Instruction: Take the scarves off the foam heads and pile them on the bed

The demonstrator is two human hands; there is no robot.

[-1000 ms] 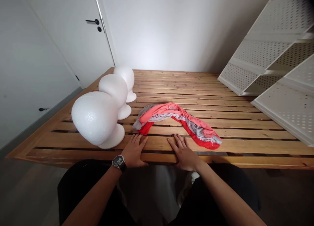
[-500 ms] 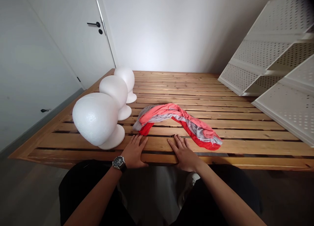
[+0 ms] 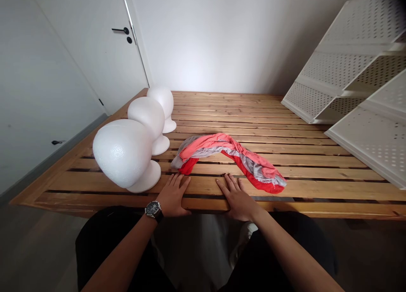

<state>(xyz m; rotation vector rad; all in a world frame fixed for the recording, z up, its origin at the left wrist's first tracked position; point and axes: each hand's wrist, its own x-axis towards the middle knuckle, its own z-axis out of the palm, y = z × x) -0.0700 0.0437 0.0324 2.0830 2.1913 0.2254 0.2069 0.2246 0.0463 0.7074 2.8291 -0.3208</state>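
My left hand (image 3: 173, 195) lies flat and open on the front edge of the slatted wooden table (image 3: 203, 204), with a watch (image 3: 153, 210) on its wrist. My right hand (image 3: 237, 199) rests there too, fingers spread, holding nothing. Just beyond both hands lies a crumpled cloth (image 3: 218, 144) in coral, red and grey, bunched into an arch; it may be a scarf, though its kind is not clear. The cloth's left end is close to my left fingertips. Left of my hands stands a white foam head form (image 3: 123, 152), the nearest of a row.
Behind the nearest form stand a second white head form (image 3: 147, 116) and a third (image 3: 161, 99). A white perforated rack (image 3: 336, 72) takes up the right side of the table. A wall (image 3: 209, 38) and a door with a black handle (image 3: 122, 30) lie beyond.
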